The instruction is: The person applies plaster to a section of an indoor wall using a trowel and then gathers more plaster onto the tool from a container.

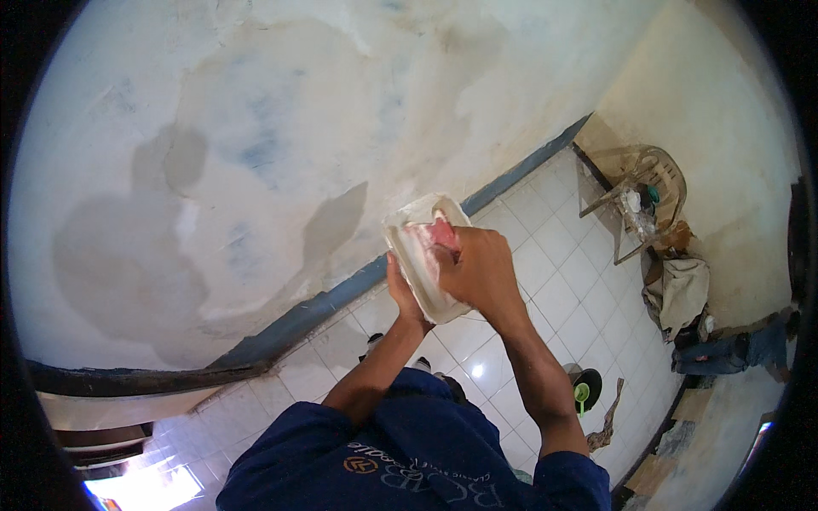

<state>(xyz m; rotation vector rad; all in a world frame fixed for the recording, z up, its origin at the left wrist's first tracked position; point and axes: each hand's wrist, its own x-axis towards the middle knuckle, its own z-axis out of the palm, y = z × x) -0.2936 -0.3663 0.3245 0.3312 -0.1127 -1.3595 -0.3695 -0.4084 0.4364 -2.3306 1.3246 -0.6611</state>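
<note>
My left hand (404,291) is closed on the side of a white rectangular tray (417,206), holding it up in front of the wall. White paste is smeared inside the tray. My right hand (484,271) reaches over the tray's right side, its fingers closed on a small flat red scraper (442,232) whose face is coated with white. The scraper sits within the tray, and my fingers hide part of it. Where my left fingers pass under the tray, they are out of sight.
A patchy, partly plastered wall (281,128) with a blue skirting band (332,300) rises ahead. On the white tiled floor (558,255) stand a plastic chair (669,175) bearing items and a black bucket (588,379) with a green-handled dipper. Beige cloth (686,289) and jeans (716,358) are at the right.
</note>
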